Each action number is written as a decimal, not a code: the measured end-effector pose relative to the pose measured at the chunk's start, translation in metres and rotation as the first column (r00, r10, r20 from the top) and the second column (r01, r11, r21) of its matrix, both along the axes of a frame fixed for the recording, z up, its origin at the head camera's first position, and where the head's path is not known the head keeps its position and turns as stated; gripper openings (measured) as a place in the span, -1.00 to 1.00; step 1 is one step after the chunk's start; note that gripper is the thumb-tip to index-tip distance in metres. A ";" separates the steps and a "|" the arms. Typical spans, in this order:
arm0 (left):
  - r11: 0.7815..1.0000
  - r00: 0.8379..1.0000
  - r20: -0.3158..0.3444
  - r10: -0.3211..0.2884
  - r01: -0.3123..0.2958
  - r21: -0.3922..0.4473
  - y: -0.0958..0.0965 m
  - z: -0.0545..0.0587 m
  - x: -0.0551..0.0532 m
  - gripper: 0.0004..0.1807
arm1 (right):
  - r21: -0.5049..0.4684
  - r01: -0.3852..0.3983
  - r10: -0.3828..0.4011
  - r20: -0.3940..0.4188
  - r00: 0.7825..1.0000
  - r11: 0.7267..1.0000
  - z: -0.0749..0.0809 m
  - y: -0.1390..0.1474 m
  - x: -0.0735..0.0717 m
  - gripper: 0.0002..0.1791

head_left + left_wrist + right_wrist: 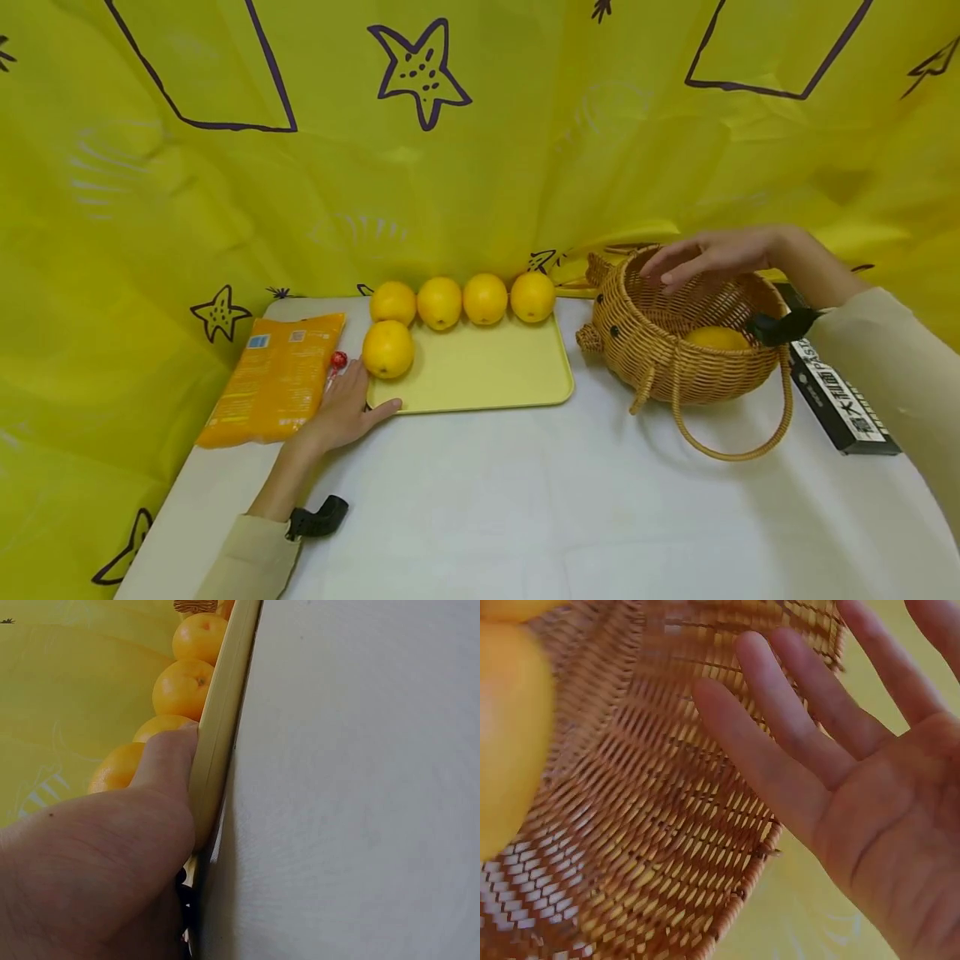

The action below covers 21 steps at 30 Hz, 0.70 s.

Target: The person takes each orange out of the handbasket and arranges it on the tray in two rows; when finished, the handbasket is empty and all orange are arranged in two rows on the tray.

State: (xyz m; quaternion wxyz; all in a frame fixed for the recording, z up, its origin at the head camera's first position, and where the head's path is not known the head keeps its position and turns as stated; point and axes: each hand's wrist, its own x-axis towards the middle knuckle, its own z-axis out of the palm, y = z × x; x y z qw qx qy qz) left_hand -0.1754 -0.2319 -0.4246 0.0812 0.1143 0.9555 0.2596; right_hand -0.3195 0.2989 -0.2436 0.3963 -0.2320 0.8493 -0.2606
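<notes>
Several oranges (484, 299) stand in a row along the back of a yellow tray (487, 379), with another orange (388, 349) at its left end. My left hand (347, 408) rests against the tray's left front corner, thumb along the front rim; its other fingers are hidden in the left wrist view. At the right, my right hand (712, 257) hovers over a wicker basket (645, 350) with an animal face, its fingers spread and holding nothing. Inside the basket lies orange-yellow fruit (510, 742), partly hidden by the rim in the head view.
Left of the tray lies an orange packet (273, 379), with a red-wrapped lollipop (339, 360) between them. A black box (843, 400) is right of the basket, whose looped handle (738, 456) hangs toward the front. Yellow patterned cloth (495, 167) hangs behind the white table (487, 500).
</notes>
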 end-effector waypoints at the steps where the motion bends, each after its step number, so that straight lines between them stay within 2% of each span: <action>1: 1.000 1.000 0.001 0.001 -0.001 -0.001 0.000 0.000 0.000 0.05 | -0.015 0.012 -0.011 0.023 1.000 1.000 -0.001 0.001 -0.004 -0.44; 5: 1.000 1.000 0.005 0.001 -0.001 0.004 -0.002 -0.001 -0.002 0.06 | -0.113 0.055 -0.046 0.075 0.996 0.992 -0.006 0.012 -0.019 -0.45; 8: 1.000 1.000 0.008 0.004 -0.004 0.005 -0.003 -0.001 -0.002 0.08 | -0.177 0.064 -0.045 0.110 0.993 0.982 -0.012 0.024 -0.029 -0.45; 10: 1.000 1.000 0.012 0.007 -0.007 -0.001 -0.004 -0.002 -0.002 0.09 | -0.186 0.094 -0.069 0.138 0.988 0.978 -0.017 0.029 -0.033 -0.45; 15: 1.000 1.000 0.019 0.015 -0.015 -0.004 -0.004 -0.004 -0.001 0.08 | -0.103 0.200 -0.178 0.192 0.965 0.974 -0.030 0.029 -0.033 -0.40; 17: 1.000 1.000 0.018 0.012 -0.012 -0.007 -0.003 -0.003 0.000 0.08 | -0.049 0.195 -0.181 0.218 0.959 0.980 -0.035 0.025 -0.031 -0.36; 21: 1.000 1.000 0.012 0.010 -0.009 -0.023 -0.003 -0.003 0.000 0.07 | 0.013 0.134 -0.131 0.316 0.940 0.991 -0.043 0.014 -0.030 -0.33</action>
